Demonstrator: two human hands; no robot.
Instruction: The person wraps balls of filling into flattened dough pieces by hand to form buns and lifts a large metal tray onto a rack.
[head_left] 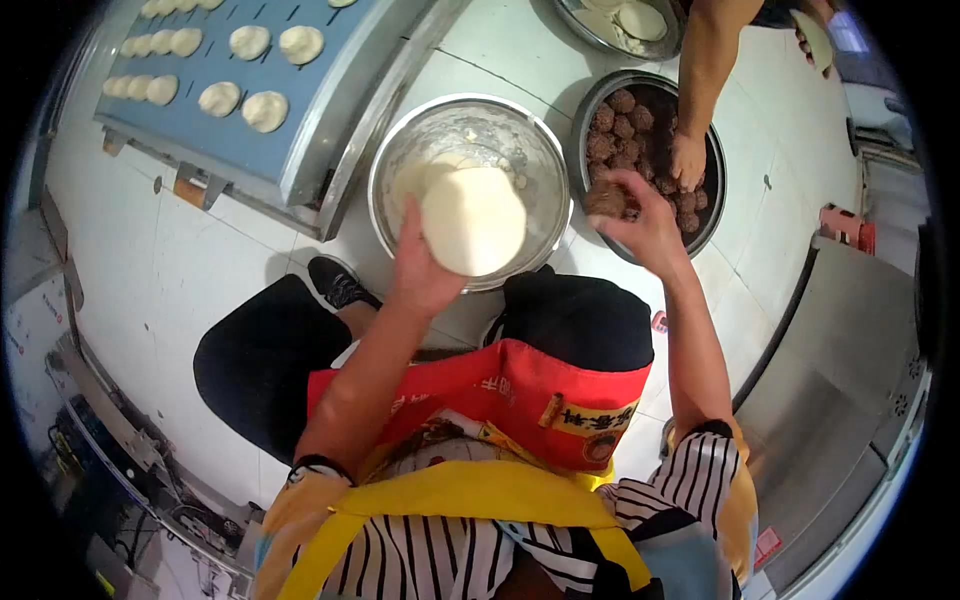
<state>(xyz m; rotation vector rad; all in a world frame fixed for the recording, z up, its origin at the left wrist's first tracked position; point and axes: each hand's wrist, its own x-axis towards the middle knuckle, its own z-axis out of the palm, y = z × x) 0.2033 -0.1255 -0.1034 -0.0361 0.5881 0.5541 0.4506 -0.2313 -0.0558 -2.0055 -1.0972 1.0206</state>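
Observation:
My left hand [422,268] holds a flat round dough wrapper [476,222], thumb along its edge, above a steel bowl [553,225]. More pale dough pieces [440,172] show in that bowl, partly hidden under the wrapper. My right hand [645,222] is closed round a brown ball of filling [606,200], held over the near left edge of a dark-bottomed basin [719,165]. Several similar filling balls [622,127] sit in the basin. Another person's hand [688,160] reaches down among them, close to my right hand.
At upper left stands a conveyor [200,65] with rows of shaped dough buns [265,111]. A second bowl [672,45] with dough wrappers is at the top. The other person's other hand holds a folded-looking wrapper [814,42]. A steel cabinet [815,380] is at right.

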